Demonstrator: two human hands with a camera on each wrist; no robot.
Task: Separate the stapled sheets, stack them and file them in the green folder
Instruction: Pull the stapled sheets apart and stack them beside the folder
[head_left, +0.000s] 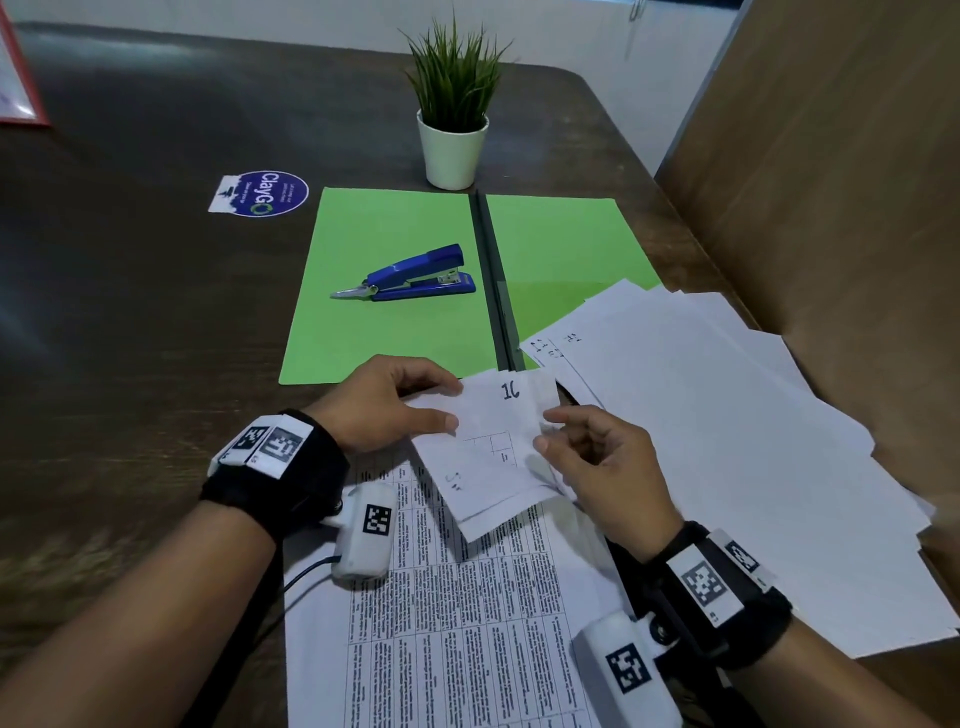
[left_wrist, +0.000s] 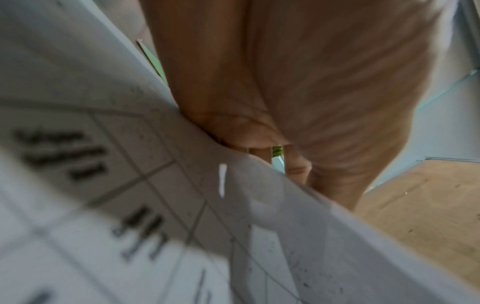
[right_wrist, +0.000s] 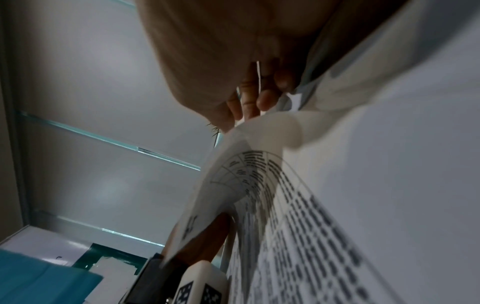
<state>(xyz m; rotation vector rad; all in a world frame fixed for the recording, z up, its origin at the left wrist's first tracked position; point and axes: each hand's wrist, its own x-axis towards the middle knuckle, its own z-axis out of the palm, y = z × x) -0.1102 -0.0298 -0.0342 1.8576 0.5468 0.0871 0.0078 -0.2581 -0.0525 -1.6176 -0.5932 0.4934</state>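
Observation:
I hold a stapled set of white sheets (head_left: 493, 447), folded back, with "16" handwritten on the top corner, just above the near table edge. My left hand (head_left: 384, 405) pinches its left edge between thumb and fingers. My right hand (head_left: 597, 457) pinches the right edge. In the left wrist view the printed sheet (left_wrist: 130, 185) fills the frame below my fingers (left_wrist: 259, 131). The right wrist view shows curled sheets (right_wrist: 259, 164) under my fingertips (right_wrist: 265, 100). The green folder (head_left: 395, 280) lies open and flat beyond my hands. A blue stapler (head_left: 415, 275) rests on its left flap.
A loose pile of white sheets (head_left: 727, 441) spreads over the right of the table and the folder's right flap. A printed sheet (head_left: 457, 623) lies under my wrists. A potted plant (head_left: 453, 119) stands behind the folder. A brown cardboard wall (head_left: 831, 182) rises on the right.

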